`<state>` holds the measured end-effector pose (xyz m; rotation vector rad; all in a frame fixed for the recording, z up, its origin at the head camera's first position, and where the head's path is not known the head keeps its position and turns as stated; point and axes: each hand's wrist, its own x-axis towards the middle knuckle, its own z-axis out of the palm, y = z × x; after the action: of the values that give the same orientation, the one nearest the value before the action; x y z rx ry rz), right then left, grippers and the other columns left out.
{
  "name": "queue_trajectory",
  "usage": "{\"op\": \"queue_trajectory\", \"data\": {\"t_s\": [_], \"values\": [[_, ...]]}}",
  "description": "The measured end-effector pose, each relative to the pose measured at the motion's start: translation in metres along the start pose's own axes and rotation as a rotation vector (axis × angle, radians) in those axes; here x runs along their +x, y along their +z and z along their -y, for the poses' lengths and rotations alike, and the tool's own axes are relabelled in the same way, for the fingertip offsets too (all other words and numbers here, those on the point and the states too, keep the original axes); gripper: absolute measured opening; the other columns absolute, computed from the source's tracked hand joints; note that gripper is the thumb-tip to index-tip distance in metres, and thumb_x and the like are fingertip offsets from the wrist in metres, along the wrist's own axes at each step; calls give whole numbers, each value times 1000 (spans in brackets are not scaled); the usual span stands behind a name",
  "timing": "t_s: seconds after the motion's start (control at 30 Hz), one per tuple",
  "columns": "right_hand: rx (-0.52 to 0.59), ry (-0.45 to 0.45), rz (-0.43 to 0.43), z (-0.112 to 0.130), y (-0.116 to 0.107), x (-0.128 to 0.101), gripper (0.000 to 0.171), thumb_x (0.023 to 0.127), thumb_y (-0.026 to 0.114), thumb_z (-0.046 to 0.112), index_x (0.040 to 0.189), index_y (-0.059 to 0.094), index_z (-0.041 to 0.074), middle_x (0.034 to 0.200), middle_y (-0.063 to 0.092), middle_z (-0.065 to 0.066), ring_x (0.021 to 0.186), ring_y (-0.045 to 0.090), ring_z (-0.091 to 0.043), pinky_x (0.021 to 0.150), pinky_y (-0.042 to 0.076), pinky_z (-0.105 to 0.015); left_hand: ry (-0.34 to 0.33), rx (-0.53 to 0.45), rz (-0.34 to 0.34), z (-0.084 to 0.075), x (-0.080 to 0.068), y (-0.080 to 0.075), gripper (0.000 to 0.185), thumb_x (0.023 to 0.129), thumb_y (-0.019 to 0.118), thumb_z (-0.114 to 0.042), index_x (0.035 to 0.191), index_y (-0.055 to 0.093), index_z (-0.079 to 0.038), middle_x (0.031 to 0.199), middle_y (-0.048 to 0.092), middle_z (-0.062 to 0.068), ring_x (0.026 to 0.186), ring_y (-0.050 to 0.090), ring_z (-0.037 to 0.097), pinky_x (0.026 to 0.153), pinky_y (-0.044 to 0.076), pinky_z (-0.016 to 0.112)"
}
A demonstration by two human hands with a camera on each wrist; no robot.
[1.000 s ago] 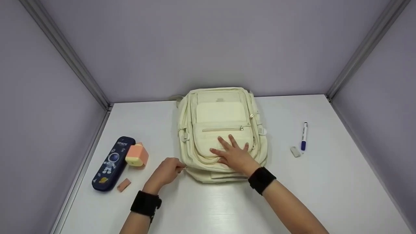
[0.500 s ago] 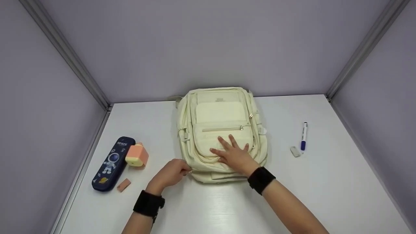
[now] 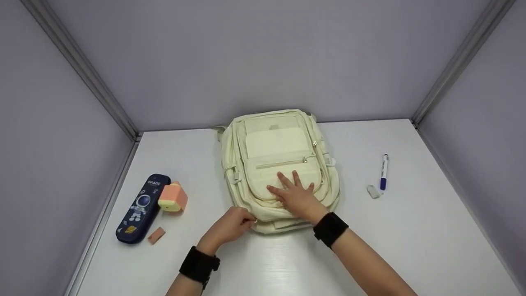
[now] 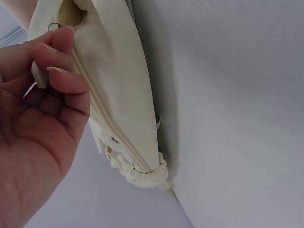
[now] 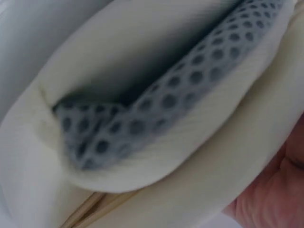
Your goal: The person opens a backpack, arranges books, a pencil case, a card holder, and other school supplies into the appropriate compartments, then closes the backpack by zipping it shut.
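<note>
A cream backpack (image 3: 279, 144) lies flat with its front pockets up. My left hand (image 3: 230, 226) is at its near left corner, fingers curled, pinching a zipper pull (image 4: 39, 76) that hangs from a small metal ring. In the left wrist view the zipper (image 4: 107, 116) is joined along the side below my fingertips and gapes beyond them. My right hand (image 3: 298, 197) rests with spread fingers on the lower front pocket. Close up in the right wrist view, grey dotted mesh (image 5: 168, 102) lines an open slit in the cream fabric; only the edge of that hand shows there.
On the left of the white table (image 3: 267, 267) lie a navy pencil case (image 3: 141, 209) with an astronaut, a peach and yellow box-shaped item (image 3: 173, 197) against it, and a small pinkish-brown block (image 3: 156, 235). To the right are a marker (image 3: 384, 172) and a whitish eraser (image 3: 373, 191).
My left hand has moved right and nearer along the bag's lower edge, keeping its pinch on the zipper pull. The backpack has turned slightly. The right hand stays on the front pocket.
</note>
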<state>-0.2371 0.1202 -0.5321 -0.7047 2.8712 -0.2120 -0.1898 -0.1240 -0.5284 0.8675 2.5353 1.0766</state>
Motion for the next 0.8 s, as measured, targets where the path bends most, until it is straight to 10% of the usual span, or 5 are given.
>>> {"op": "queue_trajectory", "data": {"t_s": [0.2, 0.37, 0.6, 0.8], "values": [[8, -131, -264, 23, -4, -10, 28, 99, 61, 17, 127, 65, 15, 135, 53, -16, 126, 48, -36, 97, 42, -58, -79, 28, -123, -6, -2, 1, 8, 89, 70, -4, 84, 76, -3, 78, 71, 2, 63, 59, 5, 56, 48, 25], [59, -368, -475, 50, 0, -21, 15, 91, 68, 10, 106, 70, 8, 83, 57, -3, 72, 55, -17, 62, 46, -29, -202, 4, -207, -18, -1, 2, 11, 87, 69, -5, 76, 68, -8, 61, 61, -3, 50, 55, 7, 45, 45, 25], [258, -370, -253, 73, 15, -29, 34, 90, 64, 4, 124, 60, 7, 68, 58, 3, 53, 44, -3, 48, 35, -19, -267, -164, -282, -31, -1, 5, 17, 86, 65, 2, 95, 51, -1, 56, 54, -1, 44, 54, 10, 43, 42, 25], [477, -367, -165, 75, 26, -23, 13, 92, 61, 0, 100, 64, 10, 79, 61, 4, 64, 48, -2, 56, 37, -16, -200, -138, -223, -29, -5, 6, 32, 82, 62, 7, 105, 42, -1, 54, 54, -3, 44, 51, 8, 45, 39, 25]]}}
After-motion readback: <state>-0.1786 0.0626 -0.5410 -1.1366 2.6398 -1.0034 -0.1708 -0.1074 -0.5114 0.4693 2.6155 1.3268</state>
